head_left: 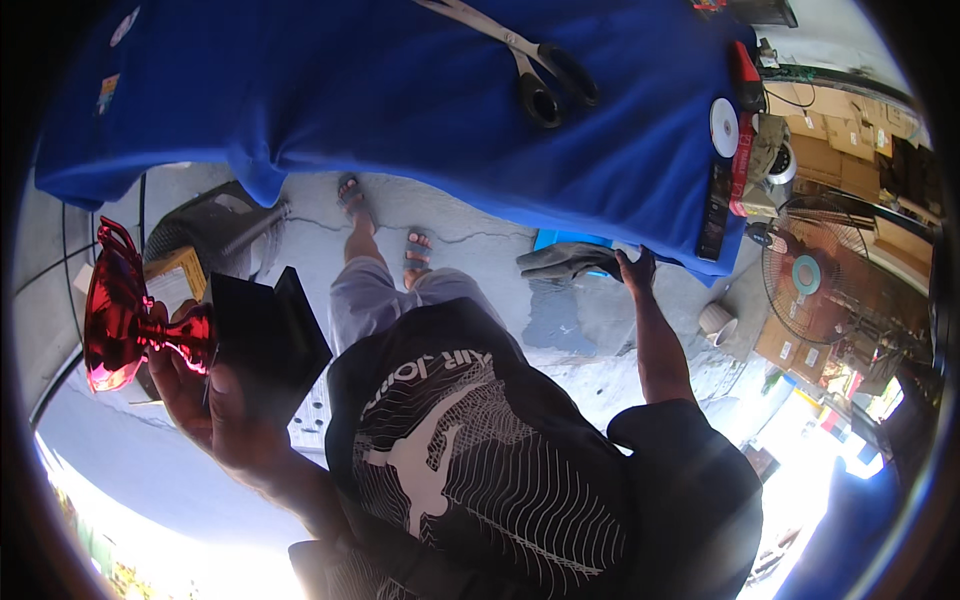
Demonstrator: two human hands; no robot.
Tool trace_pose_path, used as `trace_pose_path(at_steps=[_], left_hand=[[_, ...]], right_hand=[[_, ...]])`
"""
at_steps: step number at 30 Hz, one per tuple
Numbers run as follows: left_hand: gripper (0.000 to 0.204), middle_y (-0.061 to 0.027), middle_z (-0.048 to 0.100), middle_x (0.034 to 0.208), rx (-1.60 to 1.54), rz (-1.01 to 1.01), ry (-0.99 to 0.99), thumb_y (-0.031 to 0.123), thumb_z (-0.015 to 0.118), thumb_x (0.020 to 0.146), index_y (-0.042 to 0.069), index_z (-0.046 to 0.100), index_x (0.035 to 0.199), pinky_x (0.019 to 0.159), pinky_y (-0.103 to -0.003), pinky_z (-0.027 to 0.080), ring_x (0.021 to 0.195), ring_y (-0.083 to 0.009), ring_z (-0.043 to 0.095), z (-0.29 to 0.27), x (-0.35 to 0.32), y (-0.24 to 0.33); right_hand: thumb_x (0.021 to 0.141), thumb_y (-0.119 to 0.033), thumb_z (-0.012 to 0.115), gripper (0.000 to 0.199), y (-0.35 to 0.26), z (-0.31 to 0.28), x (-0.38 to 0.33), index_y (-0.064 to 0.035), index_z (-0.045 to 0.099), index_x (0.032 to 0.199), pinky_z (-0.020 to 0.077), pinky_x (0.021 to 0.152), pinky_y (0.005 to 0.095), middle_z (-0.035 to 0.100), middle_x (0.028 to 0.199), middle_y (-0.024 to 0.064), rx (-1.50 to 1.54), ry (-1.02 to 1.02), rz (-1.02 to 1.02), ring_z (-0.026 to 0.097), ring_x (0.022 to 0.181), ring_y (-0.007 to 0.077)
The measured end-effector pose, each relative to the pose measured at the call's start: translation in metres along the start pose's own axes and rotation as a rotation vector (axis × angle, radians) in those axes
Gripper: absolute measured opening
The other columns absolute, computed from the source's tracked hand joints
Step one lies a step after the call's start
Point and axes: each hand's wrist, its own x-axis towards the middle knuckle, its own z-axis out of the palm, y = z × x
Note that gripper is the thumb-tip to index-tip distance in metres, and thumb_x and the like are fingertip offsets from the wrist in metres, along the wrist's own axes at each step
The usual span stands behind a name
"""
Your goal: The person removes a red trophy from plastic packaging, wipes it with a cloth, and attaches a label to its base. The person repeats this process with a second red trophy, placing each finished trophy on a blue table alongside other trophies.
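Observation:
At the left, my left hand (225, 415) is closed around a trophy (187, 332), which is tipped on its side. The trophy has a shiny red metallic cup, a narrow stem and a black block base; its cup points left. My right hand (637, 272) is at the near edge of the blue cloth (640, 190) covering the table. Its fingertips meet that edge and are partly hidden, so what it grips, if anything, does not show. Beside it a dark grey cloth (572, 260) lies over something bright blue. Large scissors (535, 55) with black handles lie on the blue cloth.
A white disc (723, 127) and a long black box (714, 210) lie at the table's right end. A standing fan (810, 270), a small bin (717, 323) and stacked cardboard boxes (835, 140) are on the right. Beneath the table's left side are a dark bag-like object (215, 230) and a carton (177, 277).

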Motion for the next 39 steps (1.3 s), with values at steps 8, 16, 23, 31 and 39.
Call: trace_pose_path(at_steps=[8, 16, 23, 31, 39], left_hand=[[0.069, -0.0204, 0.051, 0.148, -0.014, -0.032, -0.010, 0.011, 0.068, 0.095, -0.005, 0.036, 0.154, 0.108, -0.047, 0.049, 0.130, -0.0325, 0.056, -0.004, 0.025, -0.009], [0.066, -0.0110, 0.068, 0.116, 0.053, -0.063, -0.314, 0.023, 0.079, 0.093, -0.011, 0.050, 0.142, 0.097, -0.031, 0.049, 0.109, -0.0172, 0.063, 0.022, 0.103, 0.009], [0.056, -0.0163, 0.070, 0.114, 0.179, -0.039, -0.449, 0.029, 0.079, 0.093, -0.011, 0.062, 0.128, 0.093, -0.033, 0.052, 0.106, -0.0202, 0.066, 0.061, 0.171, -0.004], [0.050, -0.0214, 0.074, 0.114, 0.295, 0.042, -0.432, 0.030, 0.077, 0.094, -0.009, 0.068, 0.122, 0.093, -0.035, 0.054, 0.106, -0.0248, 0.070, 0.118, 0.239, -0.013], [0.041, -0.0233, 0.061, 0.131, 0.854, 0.609, 0.083, 0.027, 0.062, 0.101, -0.002, 0.064, 0.129, 0.105, -0.049, 0.043, 0.132, -0.0399, 0.053, 0.082, 0.312, -0.026]], right_hand=[[0.092, -0.031, 0.075, 0.036, -0.125, 0.016, -0.025, -0.0019, 0.070, 0.113, 0.0541, 0.088, 0.0368, 0.075, 0.104, 0.0124, 0.328, -0.704, 0.079, 0.071, 0.095, 0.0243], [0.101, -0.020, 0.063, 0.024, -0.449, -0.085, -0.056, 0.0019, 0.067, 0.110, 0.0563, 0.073, 0.0348, 0.074, 0.087, 0.0166, 0.859, -0.623, -0.707, 0.073, 0.079, 0.0258], [0.103, -0.021, 0.060, 0.026, -0.558, -0.223, -0.029, 0.0037, 0.066, 0.096, 0.0432, 0.054, 0.0271, 0.060, 0.070, 0.0048, 1.251, -0.286, -0.950, 0.055, 0.061, 0.0087], [0.086, -0.016, 0.074, 0.030, -0.568, -0.251, 0.073, -0.0026, 0.066, 0.111, 0.0510, 0.087, 0.0467, 0.067, 0.105, 0.0156, 0.166, 0.272, -0.756, 0.064, 0.105, 0.0352], [0.084, -0.018, 0.076, 0.026, -0.466, -0.232, 0.114, -0.0050, 0.062, 0.101, 0.0486, 0.079, 0.0491, 0.064, 0.095, 0.0128, 0.205, -0.081, -0.587, 0.061, 0.095, 0.0368]])
